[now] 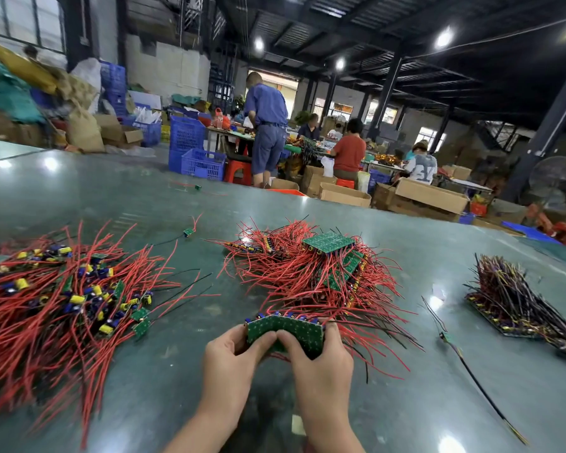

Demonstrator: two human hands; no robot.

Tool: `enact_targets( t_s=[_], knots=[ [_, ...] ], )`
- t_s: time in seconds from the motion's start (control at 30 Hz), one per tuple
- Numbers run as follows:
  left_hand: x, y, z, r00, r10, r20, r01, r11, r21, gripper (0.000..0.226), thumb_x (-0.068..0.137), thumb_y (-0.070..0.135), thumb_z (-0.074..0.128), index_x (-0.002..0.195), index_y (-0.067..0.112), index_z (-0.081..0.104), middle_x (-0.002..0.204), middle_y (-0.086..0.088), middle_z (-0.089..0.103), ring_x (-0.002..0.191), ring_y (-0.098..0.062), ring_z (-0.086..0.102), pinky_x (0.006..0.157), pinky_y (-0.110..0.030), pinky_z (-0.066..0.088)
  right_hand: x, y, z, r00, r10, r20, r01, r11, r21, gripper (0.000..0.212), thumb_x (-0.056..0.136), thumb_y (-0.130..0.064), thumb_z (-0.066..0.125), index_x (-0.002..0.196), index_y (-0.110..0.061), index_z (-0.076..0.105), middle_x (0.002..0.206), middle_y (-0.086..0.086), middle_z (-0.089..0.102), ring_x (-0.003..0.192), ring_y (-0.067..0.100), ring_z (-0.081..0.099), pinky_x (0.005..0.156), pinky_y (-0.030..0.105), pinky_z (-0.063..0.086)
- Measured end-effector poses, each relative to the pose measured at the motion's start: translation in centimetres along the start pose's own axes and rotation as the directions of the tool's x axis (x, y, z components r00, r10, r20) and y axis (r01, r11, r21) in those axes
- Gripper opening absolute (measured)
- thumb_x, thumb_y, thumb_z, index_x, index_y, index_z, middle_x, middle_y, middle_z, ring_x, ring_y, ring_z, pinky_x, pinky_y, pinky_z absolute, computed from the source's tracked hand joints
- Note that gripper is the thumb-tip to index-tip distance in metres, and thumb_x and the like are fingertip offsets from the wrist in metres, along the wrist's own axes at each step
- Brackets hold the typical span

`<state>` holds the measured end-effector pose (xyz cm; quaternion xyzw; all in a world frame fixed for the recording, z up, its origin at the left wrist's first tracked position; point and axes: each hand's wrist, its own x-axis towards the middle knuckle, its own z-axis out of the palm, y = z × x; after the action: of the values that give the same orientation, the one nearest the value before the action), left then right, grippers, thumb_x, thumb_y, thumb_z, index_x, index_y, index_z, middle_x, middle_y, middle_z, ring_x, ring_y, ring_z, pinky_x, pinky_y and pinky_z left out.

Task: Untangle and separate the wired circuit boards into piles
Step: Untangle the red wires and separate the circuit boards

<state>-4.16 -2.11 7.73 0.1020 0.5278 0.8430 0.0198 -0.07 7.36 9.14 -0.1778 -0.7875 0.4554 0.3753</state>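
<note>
Low in the middle of the frame, the left hand [234, 349] and the right hand [317, 358] hold a green board panel [286, 330]. Their fingers pinch it from both sides, and it bends at the middle. Red wires hang off its far edge. A big loose pile [62, 302] fills the left side. A stacked pile [321, 269] sits just behind the hands. A dark-wired pile [517, 305] lies near the right edge. The green surface [164, 371] is bare between the piles.

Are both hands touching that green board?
Touching. The head view shows left hand and right hand with thumbs pressed on the green board.
</note>
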Motion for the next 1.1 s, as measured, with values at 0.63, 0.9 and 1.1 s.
enact_targets(
  t_s=[0.63,0.9,1.1],
  knots=[
    [1.5,-0.3,-1.6,0.987,0.027,-0.158,-0.045,0.992,-0.114,0.032,0.085,-0.006,0.059,0.097,0.023,0.055,0.087,-0.008,0.074,0.077,-0.015,0.07,0.082,-0.033,0.056,4.5,2.0,-5.7,0.964,0.199,-0.175,-0.264,0.768,-0.583,0.044,0.078,-0.056,0.063,0.109,-0.028,0.047,0.095,0.001,0.07,0.094,0.026,0.064,0.068,0.031,0.043],
    [1.8,-0.1,-2.0,0.987,0.115,-0.108,-0.12,0.992,-0.041,0.038,0.079,-0.003,0.065,0.1,0.029,0.069,0.096,0.011,0.073,0.086,0.0,0.066,0.082,-0.017,0.053,4.6,1.3,-7.1,0.928,-0.259,-0.267,0.049,0.797,-0.602,0.011,0.087,-0.025,0.064,0.092,-0.016,0.067,0.1,0.007,0.06,0.095,0.027,0.047,0.08,0.037,0.04],
    [1.1,0.3,-1.4,0.987,0.158,0.02,-0.159,0.986,0.043,0.023,0.064,0.005,0.074,0.082,0.019,0.071,0.081,0.003,0.074,0.073,-0.002,0.065,0.07,-0.012,0.05,1.1,-1.0,-2.5,0.883,-0.401,0.245,0.43,0.9,-0.076,0.029,0.088,-0.021,0.062,0.117,-0.021,0.061,0.106,-0.01,0.057,0.096,0.0,0.053,0.088,0.013,0.04]
  ],
)
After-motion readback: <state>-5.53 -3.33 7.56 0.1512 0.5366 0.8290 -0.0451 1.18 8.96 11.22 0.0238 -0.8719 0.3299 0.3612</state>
